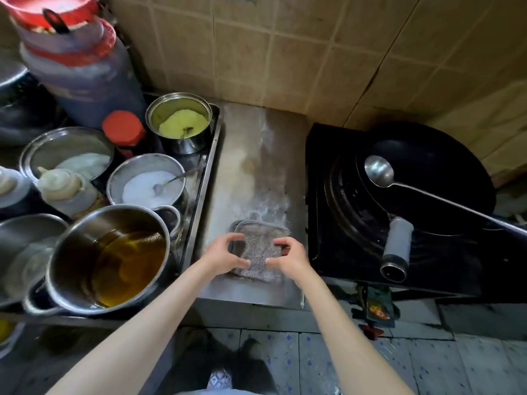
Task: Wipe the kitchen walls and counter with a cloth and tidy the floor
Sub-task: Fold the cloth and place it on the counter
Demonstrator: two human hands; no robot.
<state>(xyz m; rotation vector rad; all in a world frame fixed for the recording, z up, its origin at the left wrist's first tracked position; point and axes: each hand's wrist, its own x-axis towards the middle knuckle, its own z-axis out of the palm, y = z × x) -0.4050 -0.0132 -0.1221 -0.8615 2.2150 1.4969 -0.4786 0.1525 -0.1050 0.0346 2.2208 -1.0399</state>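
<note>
A folded grey cloth (258, 246) lies near the front of the steel counter (251, 172), which is streaked with pale smears. My left hand (225, 256) grips the cloth's left side and my right hand (288, 256) grips its right side, thumbs and fingers pinching the edges. Behind the counter rises the tan tiled wall (256, 52). The patterned tile floor (356, 363) shows below the counter's front edge.
A steel tray (208, 172) on the left holds a pot of oil (114, 258), bowls of white and yellow powder, and bottles. A black stove (342, 223) on the right carries a wok (433, 166) and a ladle (379, 171). Litter (376, 312) lies under the stove.
</note>
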